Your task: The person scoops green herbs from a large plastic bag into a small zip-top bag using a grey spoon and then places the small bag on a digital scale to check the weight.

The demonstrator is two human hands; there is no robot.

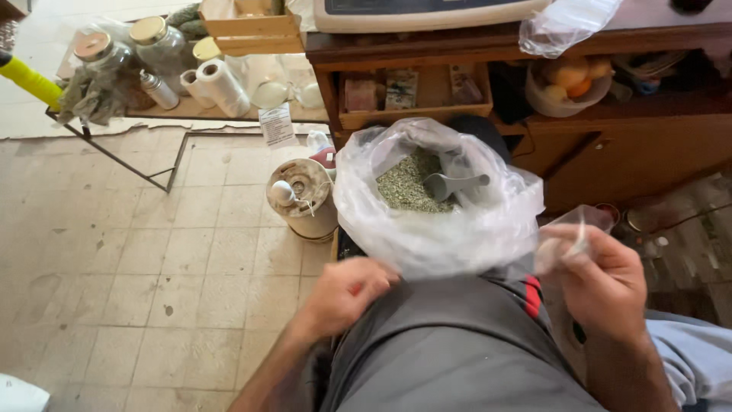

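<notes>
- Left hand (347, 294) rests curled against the big plastic bag (435, 229) of dried green herbs (404, 187), gripping nothing.
- Right hand (602, 286) pinches a small clear bag (568, 236) beside it.
- Grey scoop (454, 185) lies in the herbs.

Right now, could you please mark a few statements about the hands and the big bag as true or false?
1. The large clear bag holds green dried herbs. True.
2. A grey scoop lies inside that bag. True.
3. The right hand holds a glass jar. False: it pinches a small clear plastic bag.
4. The left hand grips the scoop. False: it rests at the large bag's lower edge.
5. The floor is carpeted. False: it is tiled.
</notes>
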